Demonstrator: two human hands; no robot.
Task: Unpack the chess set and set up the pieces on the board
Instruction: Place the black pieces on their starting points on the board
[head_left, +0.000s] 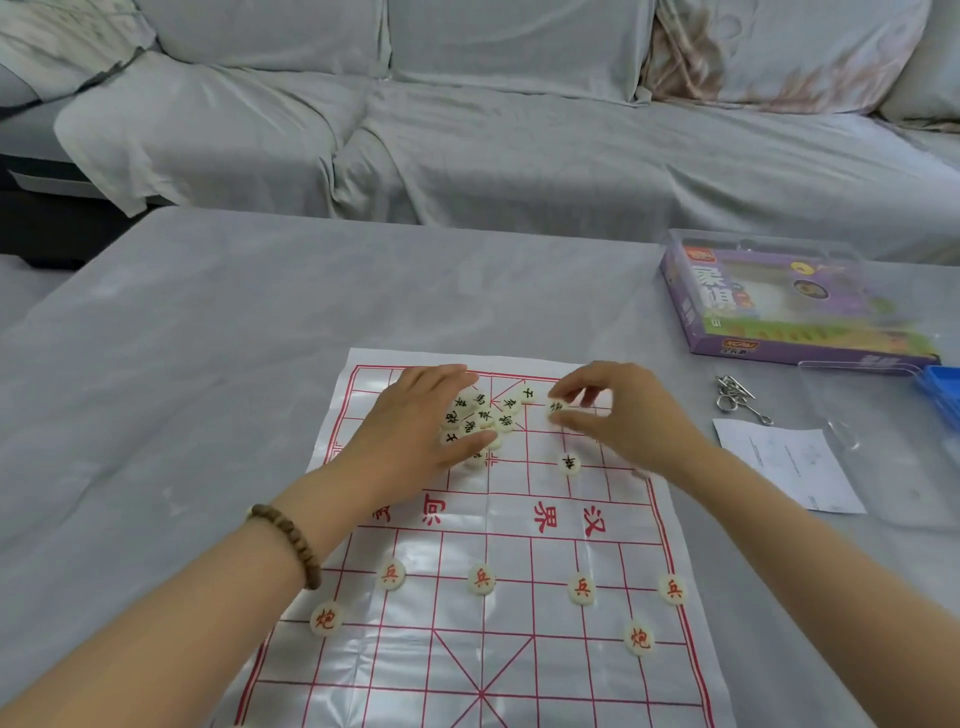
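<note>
Six red-lettered pieces (481, 578) are set out on the near half of the board (483, 654), a shiny sheet with red lines that is spread on the counter (182, 338), itself draped in grey cloth. On the far half, a heap of black-lettered pieces (485, 415) is covered by the left hand (415, 431), fingers straight and loosely spread. A single piece (556, 407) is pinched by the right hand (618, 415) just beside the heap. A purple box (779, 306), metal rings (737, 397) and a paper slip (784, 467) are seen at the right. A sofa (519, 145) under grey sheets is seen behind
</note>
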